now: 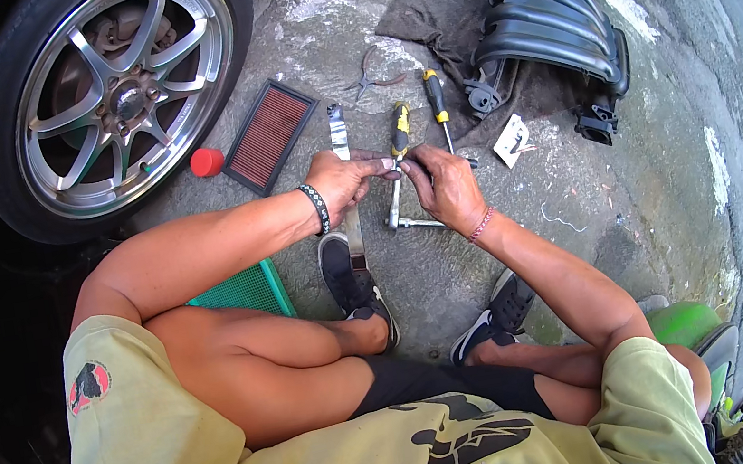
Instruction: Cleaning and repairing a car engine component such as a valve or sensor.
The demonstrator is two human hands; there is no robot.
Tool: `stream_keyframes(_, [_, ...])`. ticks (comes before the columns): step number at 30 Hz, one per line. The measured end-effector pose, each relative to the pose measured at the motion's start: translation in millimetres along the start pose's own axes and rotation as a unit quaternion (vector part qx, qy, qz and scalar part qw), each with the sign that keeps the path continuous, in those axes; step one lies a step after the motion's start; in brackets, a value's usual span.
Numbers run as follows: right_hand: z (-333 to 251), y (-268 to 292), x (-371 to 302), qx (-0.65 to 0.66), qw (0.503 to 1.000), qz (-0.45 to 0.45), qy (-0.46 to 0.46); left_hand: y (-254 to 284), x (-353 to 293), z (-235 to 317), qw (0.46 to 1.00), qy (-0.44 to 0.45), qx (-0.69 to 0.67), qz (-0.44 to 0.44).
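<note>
With the left hand point(340, 182) curled around a metal strip point(338, 131), the right hand point(449, 184) just beside it, fingertips drawn together, pinches an unidentifiable small piece point(398, 165) that could drop should the grip slacken.

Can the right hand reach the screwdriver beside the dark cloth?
Probably yes: the screwdriver lies just beyond the right hand, nothing seen between, though that hand looks busy near the left hand.
</note>
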State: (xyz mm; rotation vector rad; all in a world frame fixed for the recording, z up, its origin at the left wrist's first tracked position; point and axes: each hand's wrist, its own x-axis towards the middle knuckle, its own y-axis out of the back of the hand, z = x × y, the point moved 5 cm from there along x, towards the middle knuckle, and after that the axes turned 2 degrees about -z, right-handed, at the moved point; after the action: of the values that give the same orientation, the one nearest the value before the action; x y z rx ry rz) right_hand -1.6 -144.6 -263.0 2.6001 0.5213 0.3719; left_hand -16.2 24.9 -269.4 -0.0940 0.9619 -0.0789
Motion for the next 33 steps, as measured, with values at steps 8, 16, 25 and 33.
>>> stream_keyframes(8, [14.4, -5.8, 5.3, 0.008, 0.968, -0.134, -0.21, 1.1, 1.1, 2.4, 0.999, -0.032, 0.022, 0.021])
stream_keyframes(16, [-0.5, 12.7, 24.2, -0.023, 0.996, -0.078, 0.047, 2.6, 2.6, 24.1, 0.999, -0.003, 0.047, -0.016])
stream_keyframes(25, [2.2, 21.6, 51.4, 0.026, 0.989, -0.094, -0.113, -0.4, 4.5, 51.4, 0.996, -0.067, 0.064, -0.001])
stream_keyframes(33, [-6.0, 41.9, 53.0, -0.055, 0.986, -0.122, 0.099, -2.1, 5.0, 56.1, 0.999, -0.027, 0.009, -0.021])
